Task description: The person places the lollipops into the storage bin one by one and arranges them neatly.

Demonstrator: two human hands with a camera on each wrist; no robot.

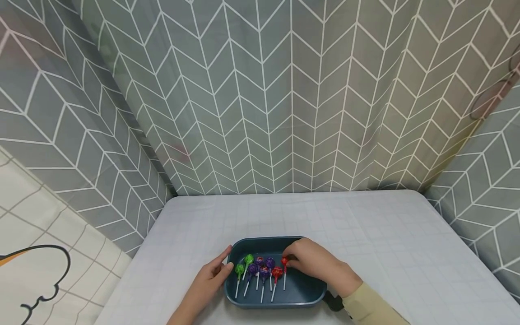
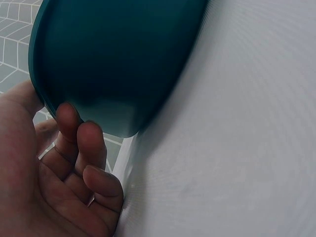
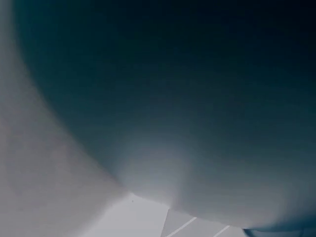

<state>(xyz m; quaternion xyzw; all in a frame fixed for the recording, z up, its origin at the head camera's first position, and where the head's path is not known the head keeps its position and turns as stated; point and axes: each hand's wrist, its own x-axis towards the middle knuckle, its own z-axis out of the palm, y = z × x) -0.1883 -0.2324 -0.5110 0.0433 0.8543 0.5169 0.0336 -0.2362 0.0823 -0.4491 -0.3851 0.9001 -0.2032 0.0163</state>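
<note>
A dark blue-green tray (image 1: pixel 298 295) sits near the front of the table, with several lollipops lying inside. My left hand (image 1: pixel 207 282) holds the tray at its left end, thumb at the rim. From the left wrist view, the fingers (image 2: pixel 91 148) curl beside the tray's outer wall (image 2: pixel 118 54). My right hand (image 1: pixel 313 259) reaches over the right side and pinches a red lollipop (image 1: pixel 285 271) near its head. Left of it lie another red lollipop (image 1: pixel 277 272), several purple lollipops (image 1: pixel 264 272) and two green ones (image 1: pixel 248 259). The tray wall (image 3: pixel 173 98) fills most of the right wrist view, hiding the right fingers.
A white cloth covers the table (image 1: pixel 386 239). Grey curtains (image 1: pixel 276 99) with white zigzag lines hang behind and at both sides. At lower left is a pale checked fabric (image 1: pixel 44 221). A dark band (image 1: pixel 334 301) sits below the right wrist.
</note>
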